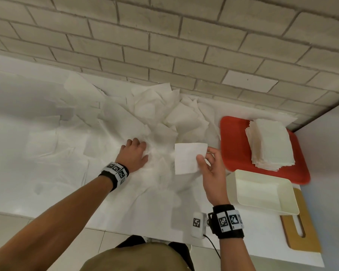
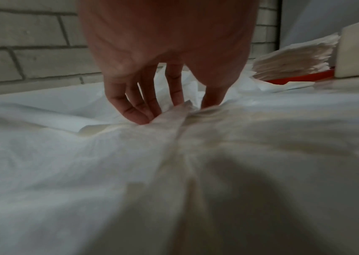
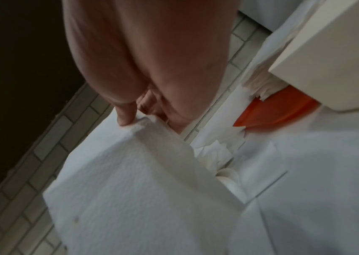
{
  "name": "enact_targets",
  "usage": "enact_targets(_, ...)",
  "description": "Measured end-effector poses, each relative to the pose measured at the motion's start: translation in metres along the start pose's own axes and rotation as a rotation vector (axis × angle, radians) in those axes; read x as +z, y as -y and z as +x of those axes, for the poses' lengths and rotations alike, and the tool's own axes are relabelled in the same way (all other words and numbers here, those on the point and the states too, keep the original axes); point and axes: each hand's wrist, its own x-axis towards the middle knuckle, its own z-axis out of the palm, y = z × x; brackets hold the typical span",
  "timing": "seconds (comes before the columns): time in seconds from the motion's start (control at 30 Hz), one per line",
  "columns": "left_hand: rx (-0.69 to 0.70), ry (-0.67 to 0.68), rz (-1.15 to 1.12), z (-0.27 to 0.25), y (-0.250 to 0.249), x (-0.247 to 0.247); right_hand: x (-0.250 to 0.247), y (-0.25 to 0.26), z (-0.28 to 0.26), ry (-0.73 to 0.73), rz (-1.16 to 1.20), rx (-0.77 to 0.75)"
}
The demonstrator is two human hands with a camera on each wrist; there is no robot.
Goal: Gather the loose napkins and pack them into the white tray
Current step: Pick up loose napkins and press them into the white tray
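Loose white napkins lie scattered over the white table, heaped near the brick wall. My left hand rests on the spread at the centre; in the left wrist view its thumb and fingers pinch up a ridge of a napkin. My right hand holds a flat square napkin by its right edge, lifted above the table and left of the trays; the right wrist view shows the thumb and fingers pinching that napkin at a corner. The white tray stands at the right with nothing in it.
A red tray behind the white one carries a tall stack of napkins. A wooden cutting board lies under the white tray's near end. A small white device with a cable sits at the table's front edge. The brick wall bounds the far side.
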Motion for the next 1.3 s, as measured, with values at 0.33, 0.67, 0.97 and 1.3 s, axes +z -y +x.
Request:
enact_targets(0.33, -0.161, -0.154, -0.832, -0.009, 0.0, -0.04, 0.017, 0.004, -0.011, 0.266, 0.025, 0.113)
enact_targets(0.67, -0.191, 0.014, -1.683, -0.043, -0.058, -0.074, 0.081, 0.005, 0.014, -0.112, 0.115, 0.16)
enact_targets(0.97, -0.197, 0.033, -1.689, -0.046, -0.104, -0.07, 0.082, -0.001, 0.008, -0.408, -0.216, 0.077)
enact_targets(1.3, 0.311, 0.089, -1.133, -0.044, -0.173, -0.101, -0.052, 0.073, -0.002, 0.055, -0.762, -0.299)
